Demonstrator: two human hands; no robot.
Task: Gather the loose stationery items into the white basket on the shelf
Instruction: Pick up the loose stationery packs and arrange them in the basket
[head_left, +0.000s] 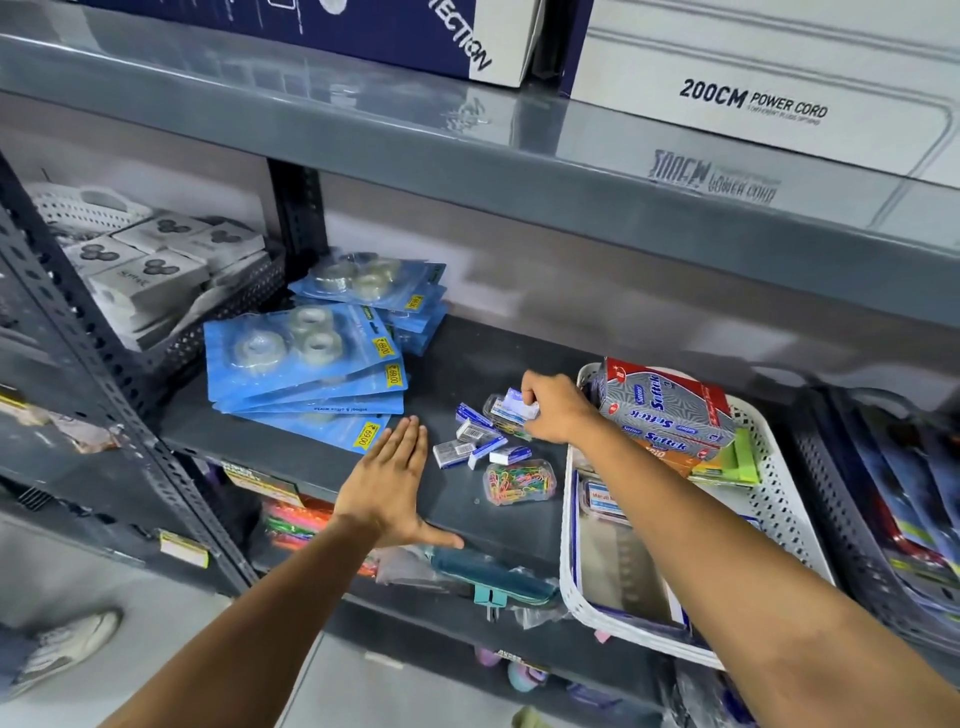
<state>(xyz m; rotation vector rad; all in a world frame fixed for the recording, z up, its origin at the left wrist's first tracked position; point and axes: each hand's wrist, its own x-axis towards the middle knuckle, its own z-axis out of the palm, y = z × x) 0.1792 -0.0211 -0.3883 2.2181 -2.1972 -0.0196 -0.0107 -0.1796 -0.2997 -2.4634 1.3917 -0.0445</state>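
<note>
Blue tape packs (306, 364) fanned out at left centre of frame on dark shelf (467, 353). Left hand (387, 483) flat, fingers straight and together, holding nothing, palm on shelf edge. Just right of it: small staple boxes (475, 441) scattered, clear box of coloured paper clips (519, 482) below them. Right hand (553, 410) clenched on small boxes (514, 405) above pile. White basket (779, 499) at right of frame, pen boxes (670, 410) inside.
</note>
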